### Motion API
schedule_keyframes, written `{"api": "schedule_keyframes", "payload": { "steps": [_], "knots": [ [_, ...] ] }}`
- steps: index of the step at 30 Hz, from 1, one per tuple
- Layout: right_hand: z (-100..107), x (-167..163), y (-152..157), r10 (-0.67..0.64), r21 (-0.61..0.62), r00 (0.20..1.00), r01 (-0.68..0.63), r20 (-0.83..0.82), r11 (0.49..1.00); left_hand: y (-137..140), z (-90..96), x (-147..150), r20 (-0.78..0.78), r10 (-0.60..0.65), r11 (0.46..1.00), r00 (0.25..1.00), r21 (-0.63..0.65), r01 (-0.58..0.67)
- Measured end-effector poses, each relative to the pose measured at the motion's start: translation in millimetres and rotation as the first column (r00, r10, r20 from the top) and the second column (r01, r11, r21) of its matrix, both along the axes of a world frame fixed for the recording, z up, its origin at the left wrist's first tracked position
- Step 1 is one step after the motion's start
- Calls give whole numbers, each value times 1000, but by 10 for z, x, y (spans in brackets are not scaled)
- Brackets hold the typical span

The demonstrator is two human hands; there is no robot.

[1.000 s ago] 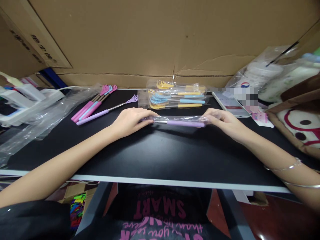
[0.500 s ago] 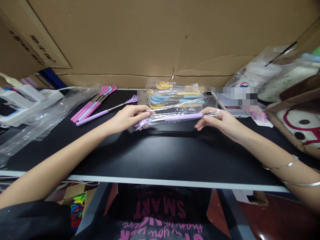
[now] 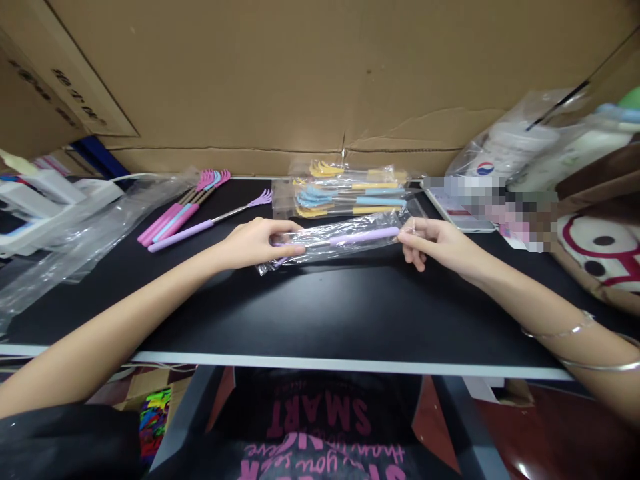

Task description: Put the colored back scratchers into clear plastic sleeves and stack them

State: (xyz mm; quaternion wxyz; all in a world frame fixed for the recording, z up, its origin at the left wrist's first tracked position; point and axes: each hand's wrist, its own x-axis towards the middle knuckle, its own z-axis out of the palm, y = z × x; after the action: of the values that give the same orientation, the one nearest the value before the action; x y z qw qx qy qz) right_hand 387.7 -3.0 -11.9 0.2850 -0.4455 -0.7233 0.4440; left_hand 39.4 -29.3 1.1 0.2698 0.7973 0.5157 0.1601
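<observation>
A purple back scratcher (image 3: 367, 235) lies inside a clear plastic bag (image 3: 345, 252), held slightly tilted over the black table. My left hand (image 3: 260, 245) is closed round its claw end, covering part of the claw. At the handle end, my right hand (image 3: 425, 241) pinches the bag's edge by the handle tip. Behind the held one, several bagged yellow and blue back scratchers (image 3: 350, 193) form a pile. Left of my left hand lies a loose purple back scratcher (image 3: 200, 225), beside a few pink and blue back scratchers (image 3: 183, 210).
Empty clear bags (image 3: 90, 227) and a white power strip (image 3: 65, 210) occupy the left side. On the right are a phone (image 3: 463, 213), a bagged cup (image 3: 515, 150) and a brown bag (image 3: 585, 200). Cardboard (image 3: 250, 80) walls the back. The table's pale edge (image 3: 330, 365) runs along the front.
My left thumb has shifted lower over the claw end, and the bag has turned its flat side more toward me. My right fingers have curled more at the bag's edge.
</observation>
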Motion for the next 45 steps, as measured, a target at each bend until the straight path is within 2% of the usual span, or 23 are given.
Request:
{"api": "schedule_keyframes", "payload": {
  "steps": [3,6,10,14,18,21,23,26,29,32,38,42,45],
  "knots": [
    [24,29,4,-15,4,1000,15,27,1000,19,58,-49,-123,11,999,992,-42,-17],
    [79,47,-8,-42,0,997,42,71,999,37,129,-124,-183,5,994,983,-106,-25],
    [141,97,4,-85,-21,991,88,99,996,74,153,-243,-157,-51,979,986,-201,19],
    [172,199,65,-48,-39,985,55,166,998,126,114,-337,-96,-99,977,990,-198,79],
    [174,266,80,69,-46,958,-59,277,997,144,94,-369,-146,-76,992,986,-108,60],
    [159,264,39,80,14,914,-93,397,996,108,78,-323,-262,21,995,965,100,6],
    [149,257,8,60,60,885,-99,462,993,61,52,-254,-290,55,962,956,273,28],
    [147,264,-20,18,117,846,-95,533,989,-18,-3,-127,-292,-35,898,956,411,158],
    [164,289,-29,-64,193,819,-58,570,979,-68,-59,-36,-318,-138,852,938,445,277],
    [178,295,-40,-131,261,816,-25,563,965,-75,-97,-13,-342,-176,825,923,461,328],
    [124,183,-79,-212,394,842,0,495,919,-70,-115,-24,-366,-176,826,914,450,339],
    [63,127,-77,-134,512,883,-131,449,849,-81,-115,-17,-369,-165,822,915,461,334],
    [34,131,-64,-42,529,886,-237,462,815,-80,-117,-17,-376,-158,819,913,467,334]
  ]
}}
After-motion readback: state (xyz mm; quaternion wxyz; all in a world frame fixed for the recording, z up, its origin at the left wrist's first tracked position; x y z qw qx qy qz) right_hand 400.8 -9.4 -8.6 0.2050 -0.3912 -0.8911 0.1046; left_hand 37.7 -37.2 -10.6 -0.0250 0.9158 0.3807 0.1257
